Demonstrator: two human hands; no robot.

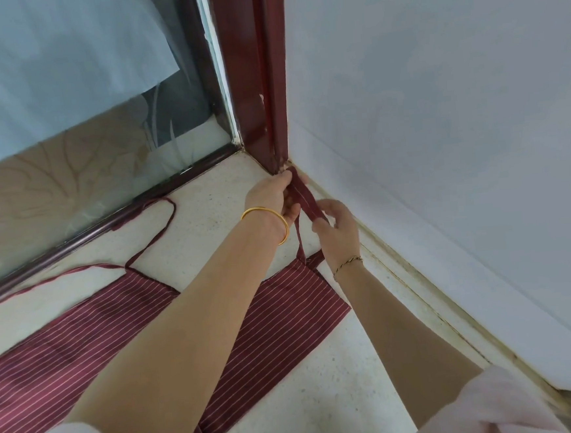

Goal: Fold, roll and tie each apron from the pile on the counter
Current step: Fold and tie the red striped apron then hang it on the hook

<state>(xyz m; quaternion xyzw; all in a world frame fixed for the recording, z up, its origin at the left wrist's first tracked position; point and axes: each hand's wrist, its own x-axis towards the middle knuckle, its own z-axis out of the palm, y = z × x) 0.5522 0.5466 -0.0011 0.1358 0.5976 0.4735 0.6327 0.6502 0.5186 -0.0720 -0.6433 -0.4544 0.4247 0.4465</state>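
Your apron (82, 341), maroon w/ thin white stripes, lies flat on the counter (341, 382) across lower left & centre of frame, under both forearms. Its strap (305, 200) runs up from the top corner to mid-frame. Left hand (272, 195) pinches the strap's far end by the red window frame (253, 82); right hand (340, 232) pinches it nearer you. A second tie (173, 209) loops at centre-left.
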